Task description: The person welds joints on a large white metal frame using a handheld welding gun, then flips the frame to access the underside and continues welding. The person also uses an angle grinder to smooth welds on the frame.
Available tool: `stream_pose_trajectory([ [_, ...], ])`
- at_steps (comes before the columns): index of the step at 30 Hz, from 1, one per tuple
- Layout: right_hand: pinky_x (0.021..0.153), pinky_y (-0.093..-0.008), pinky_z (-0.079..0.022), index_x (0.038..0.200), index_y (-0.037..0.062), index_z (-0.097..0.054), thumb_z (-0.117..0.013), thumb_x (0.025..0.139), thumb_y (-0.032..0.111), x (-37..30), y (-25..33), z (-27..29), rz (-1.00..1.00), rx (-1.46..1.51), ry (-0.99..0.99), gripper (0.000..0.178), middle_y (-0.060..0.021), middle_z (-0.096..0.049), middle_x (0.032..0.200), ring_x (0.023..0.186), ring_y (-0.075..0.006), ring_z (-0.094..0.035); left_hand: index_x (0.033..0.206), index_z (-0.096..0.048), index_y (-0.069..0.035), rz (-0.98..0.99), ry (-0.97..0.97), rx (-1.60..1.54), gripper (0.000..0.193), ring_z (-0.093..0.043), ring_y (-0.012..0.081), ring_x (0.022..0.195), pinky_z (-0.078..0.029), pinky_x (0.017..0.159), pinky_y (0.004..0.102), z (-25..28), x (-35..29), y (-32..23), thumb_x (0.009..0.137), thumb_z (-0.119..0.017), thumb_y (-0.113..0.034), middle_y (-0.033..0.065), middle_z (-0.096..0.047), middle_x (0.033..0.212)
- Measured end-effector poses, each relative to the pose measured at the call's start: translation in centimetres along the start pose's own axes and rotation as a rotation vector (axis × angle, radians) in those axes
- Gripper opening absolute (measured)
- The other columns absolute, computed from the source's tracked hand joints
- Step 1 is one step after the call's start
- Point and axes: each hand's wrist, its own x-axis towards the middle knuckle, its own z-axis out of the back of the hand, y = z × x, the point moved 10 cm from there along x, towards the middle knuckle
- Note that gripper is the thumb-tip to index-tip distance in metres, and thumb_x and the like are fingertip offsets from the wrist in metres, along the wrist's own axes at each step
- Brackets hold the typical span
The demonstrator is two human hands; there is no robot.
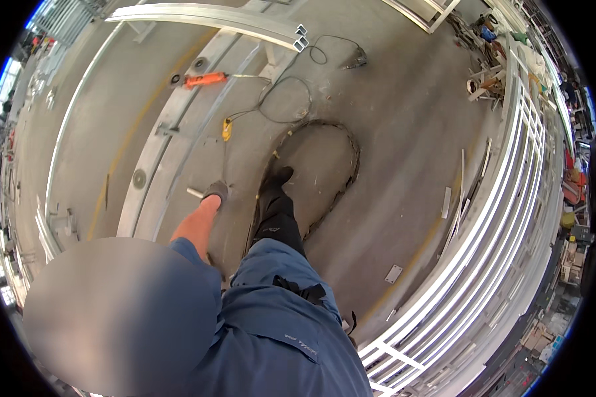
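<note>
My left arm (191,228) reaches down past the blue sleeve. My left hand (216,191), in a grey glove, is closed low beside the long grey beam (169,149). A short pale rod (194,192) sticks out from its left side; the separate fingers are too small to make out. My right hand does not show. An orange angle grinder (206,80) lies on the beam, its cable running right. Nearer my left hand is a yellow connector (227,130) on a cable. My black-clad leg (275,215) stands beside a dark looped strip (357,155) on the floor.
A blurred round patch covers the lower left. Stacked metal profiles (212,18) extend over the beam's far end. Another corded power tool (356,59) lies on the floor at the back. Racks of long pale bars (503,221) line the right side, near a flat plate (393,274).
</note>
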Motion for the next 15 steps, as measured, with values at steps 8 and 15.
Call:
stream_pose_trajectory([
  [8,0.077,-0.043,-0.058,0.113,0.0064,-0.068,-0.06,0.099,0.035,0.5,14.4,-1.7,-0.09,-0.059,0.309,0.033,-0.0102,-0.071,0.095,0.086,-0.0278,-0.069,0.136,-0.058,-0.007,0.251,-0.36,-0.154,0.042,-0.065,0.0358,0.112,-0.051,0.095,0.0458,17.7,30.2,8.3,0.104,-0.046,-0.03,0.0206,-0.067,0.125],
  [15,0.063,-0.0276,-0.055,0.131,0.0042,-0.064,-0.062,0.101,0.031,0.0,26.6,5.4,-0.589,0.346,0.091,0.039,-0.0096,-0.072,0.1,0.076,-0.0154,-0.068,0.121,-0.061,-0.018,0.575,-0.17,-1.391,0.043,-0.063,0.0255,0.091,-0.055,0.08,0.0419,26.0,36.2,2.1,0.096,-0.06,-0.053,0.01,-0.067,0.104],
])
